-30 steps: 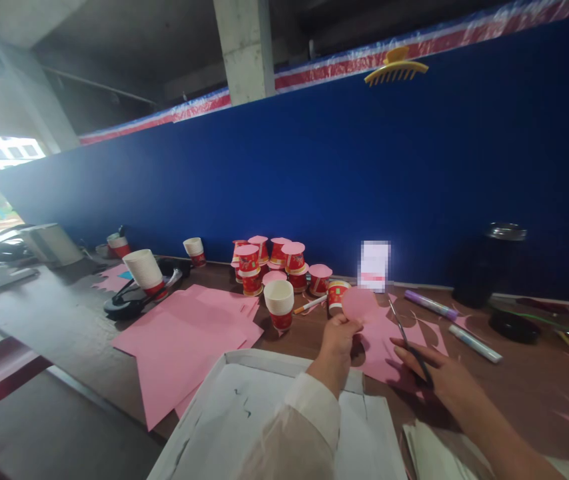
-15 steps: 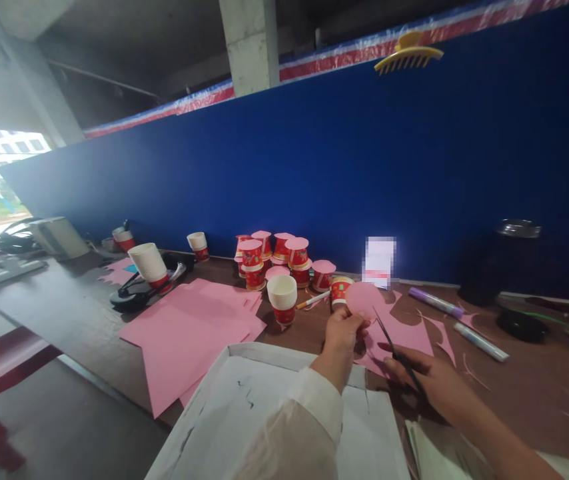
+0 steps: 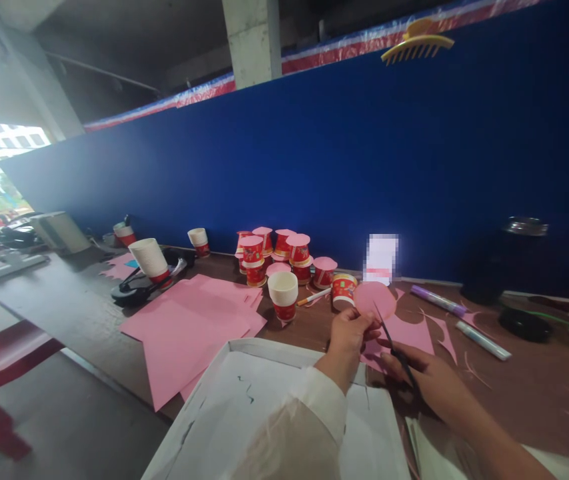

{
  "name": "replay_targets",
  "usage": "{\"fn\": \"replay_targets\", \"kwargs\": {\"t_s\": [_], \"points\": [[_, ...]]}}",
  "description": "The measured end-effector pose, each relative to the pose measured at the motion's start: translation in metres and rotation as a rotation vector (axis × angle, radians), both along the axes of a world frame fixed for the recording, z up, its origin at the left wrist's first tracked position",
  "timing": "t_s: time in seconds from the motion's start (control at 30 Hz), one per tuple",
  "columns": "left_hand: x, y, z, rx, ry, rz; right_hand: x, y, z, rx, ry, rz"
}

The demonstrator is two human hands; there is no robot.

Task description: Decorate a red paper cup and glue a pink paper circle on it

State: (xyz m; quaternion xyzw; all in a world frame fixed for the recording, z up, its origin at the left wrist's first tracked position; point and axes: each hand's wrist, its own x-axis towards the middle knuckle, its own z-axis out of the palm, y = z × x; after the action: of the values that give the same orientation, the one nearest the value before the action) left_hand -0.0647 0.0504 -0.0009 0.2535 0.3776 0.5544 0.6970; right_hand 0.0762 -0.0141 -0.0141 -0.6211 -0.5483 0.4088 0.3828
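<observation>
Pink disc (image 3: pixel 367 296) is jutting from pinching left hand (image 3: pixel 347 338); right hand (image 3: pixel 427 377) is gripping scissors (image 3: pixel 398 356), tips seemingly overlapping disc.

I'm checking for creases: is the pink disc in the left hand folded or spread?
Spread: the pink disc in the left hand shows a round face, no fold visible.
</observation>
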Motion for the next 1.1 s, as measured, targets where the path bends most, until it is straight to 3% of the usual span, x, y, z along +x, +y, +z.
{"fn": "replay_targets", "kwargs": {"t_s": [0.17,0.43,1.1], "points": [[0.0023,0.0004,0.0014,-0.002,0.004,0.001,-0.001,-0.0002,0.0066,0.027,-0.086,-0.01],[0.004,0.0011,0.0006,-0.017,0.022,0.012,-0.0038,-0.0035,0.0102,-0.016,-0.05,-0.022],[0.0008,-0.0009,-0.0003,-0.031,0.048,-0.014,-0.0013,-0.0027,0.009,0.022,-0.175,0.02]]}}
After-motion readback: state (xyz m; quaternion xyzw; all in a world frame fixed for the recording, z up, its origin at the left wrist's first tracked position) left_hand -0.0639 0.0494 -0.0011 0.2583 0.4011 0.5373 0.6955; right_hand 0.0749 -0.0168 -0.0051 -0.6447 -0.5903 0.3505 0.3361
